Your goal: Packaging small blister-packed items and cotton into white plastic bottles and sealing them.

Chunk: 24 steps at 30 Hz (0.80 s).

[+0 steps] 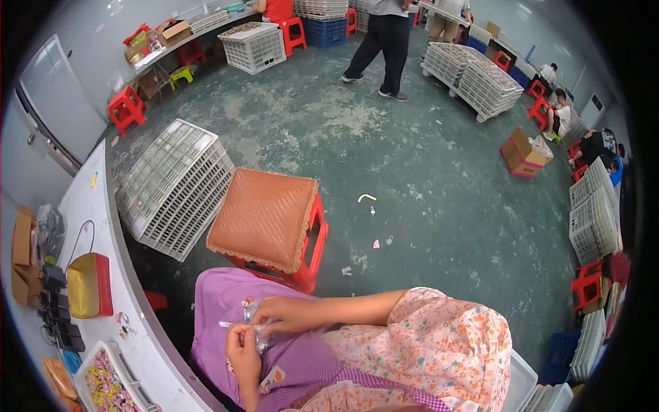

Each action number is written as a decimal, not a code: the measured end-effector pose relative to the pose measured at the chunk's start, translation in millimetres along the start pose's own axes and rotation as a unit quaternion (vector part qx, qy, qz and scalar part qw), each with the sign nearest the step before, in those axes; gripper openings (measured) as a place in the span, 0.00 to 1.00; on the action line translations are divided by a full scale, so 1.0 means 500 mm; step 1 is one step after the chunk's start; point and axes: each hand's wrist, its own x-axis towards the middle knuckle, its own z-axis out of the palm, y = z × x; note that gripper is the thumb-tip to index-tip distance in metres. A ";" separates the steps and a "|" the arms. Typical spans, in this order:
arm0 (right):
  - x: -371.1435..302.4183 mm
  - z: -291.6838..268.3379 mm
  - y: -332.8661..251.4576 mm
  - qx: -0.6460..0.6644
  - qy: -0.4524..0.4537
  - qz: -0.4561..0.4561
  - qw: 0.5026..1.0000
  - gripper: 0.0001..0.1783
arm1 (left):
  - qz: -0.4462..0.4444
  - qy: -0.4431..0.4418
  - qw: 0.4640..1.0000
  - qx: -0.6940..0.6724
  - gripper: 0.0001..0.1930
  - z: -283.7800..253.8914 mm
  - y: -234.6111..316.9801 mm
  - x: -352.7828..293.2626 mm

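Note:
My left hand (243,351) and my right hand (283,314) are close together over my lap, on a purple apron (220,302). Between them is a small clear plastic bag (261,336), crinkled and shiny. The fingers of my left hand pinch its near side. My right hand curls over its upper part, its fingertips partly hidden. By the right fingertips shows a tiny orange and white piece (248,301), too small to name. A patch with an orange figure (276,375) lies on the apron beside my left wrist.
On my left runs a white table (130,275) with a yellow-red pouch (89,285) and a tray of small colourful pieces (113,371). Ahead stand a red stool with a brown cushion (264,216) and stacked white crates (175,185). A person (384,41) stands farther off.

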 end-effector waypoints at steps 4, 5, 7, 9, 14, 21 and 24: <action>0.000 0.001 0.010 -0.039 -0.008 -0.023 0.999 0.12 | -0.001 0.014 1.000 -0.014 0.01 0.003 -0.008 0.003; 0.000 0.002 0.015 -0.038 -0.010 -0.023 0.999 0.12 | 0.031 0.016 0.999 0.013 0.02 0.005 -0.007 0.004; -0.001 0.005 0.024 -0.086 0.010 -0.067 0.994 0.11 | 0.062 0.019 0.997 0.039 0.03 0.014 -0.001 0.005; 0.000 0.005 0.020 -0.108 0.014 -0.063 0.992 0.10 | 0.148 0.114 0.978 0.087 0.06 0.027 0.011 0.002; 0.004 -0.008 -0.011 -0.204 0.034 -0.047 0.977 0.10 | 0.208 0.068 0.950 0.221 0.12 0.011 0.019 0.002; 0.000 -0.025 -0.015 -0.174 0.015 -0.054 0.983 0.09 | 0.226 0.005 0.945 0.235 0.07 -0.003 0.015 0.006; 0.003 -0.043 -0.026 -0.125 -0.040 -0.017 0.991 0.09 | 0.203 0.011 0.959 0.195 0.05 0.001 0.027 0.005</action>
